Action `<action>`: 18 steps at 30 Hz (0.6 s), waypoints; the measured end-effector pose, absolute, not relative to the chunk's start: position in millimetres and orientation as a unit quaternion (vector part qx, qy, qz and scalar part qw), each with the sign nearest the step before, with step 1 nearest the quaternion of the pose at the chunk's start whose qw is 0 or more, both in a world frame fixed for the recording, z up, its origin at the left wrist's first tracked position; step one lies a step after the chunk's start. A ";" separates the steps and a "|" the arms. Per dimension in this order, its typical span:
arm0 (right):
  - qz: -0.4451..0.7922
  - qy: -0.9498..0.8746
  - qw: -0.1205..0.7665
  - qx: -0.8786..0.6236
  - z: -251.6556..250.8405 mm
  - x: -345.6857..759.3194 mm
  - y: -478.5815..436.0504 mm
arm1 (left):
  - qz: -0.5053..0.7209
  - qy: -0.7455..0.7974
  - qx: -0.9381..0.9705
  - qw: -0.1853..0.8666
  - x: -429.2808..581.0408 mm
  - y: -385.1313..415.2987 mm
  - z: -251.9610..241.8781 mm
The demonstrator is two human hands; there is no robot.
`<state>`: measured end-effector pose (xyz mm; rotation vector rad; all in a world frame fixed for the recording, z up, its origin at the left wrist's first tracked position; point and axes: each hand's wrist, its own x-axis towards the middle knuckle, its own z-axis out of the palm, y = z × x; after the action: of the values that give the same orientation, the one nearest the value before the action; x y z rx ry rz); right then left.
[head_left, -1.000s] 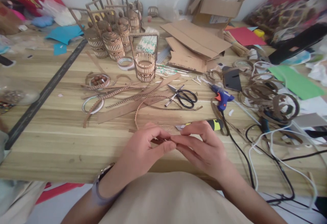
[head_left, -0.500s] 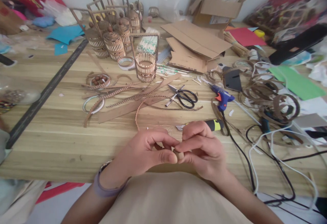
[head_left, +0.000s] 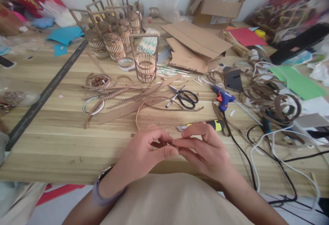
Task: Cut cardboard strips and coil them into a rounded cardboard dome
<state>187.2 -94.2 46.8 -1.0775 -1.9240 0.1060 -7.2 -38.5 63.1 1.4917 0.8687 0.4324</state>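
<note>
Close to the table's front edge, my left hand and my right hand meet with their fingertips together. Both pinch a narrow corrugated cardboard strip, whose loose part curves out beyond my left hand onto the table. The piece between my fingertips is mostly hidden by thumbs and fingers. Just beyond my right hand lies a utility knife with a black and yellow handle. Farther off are black-handled scissors and a flat cardboard strip.
A blue glue gun and tangled cables lie at right, near coiled cardboard strips. Small lidded stick baskets stand at back left. An open one stands mid-table. Tape rolls and a bead dish are left.
The small brown roll that showed between my fingertips is now hidden. My left thumb has lifted a little and my right fingers have straightened over the strip.
</note>
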 end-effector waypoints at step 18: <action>0.164 -0.731 0.507 -0.426 41.3 179.9 -93.7 | 0.184 0.311 0.559 0.746 -3.8 -36.2 58.2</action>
<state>179.9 -93.7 41.3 -1.0265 -1.7627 0.3965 -3.8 -36.2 58.2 1.2235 0.6814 0.4016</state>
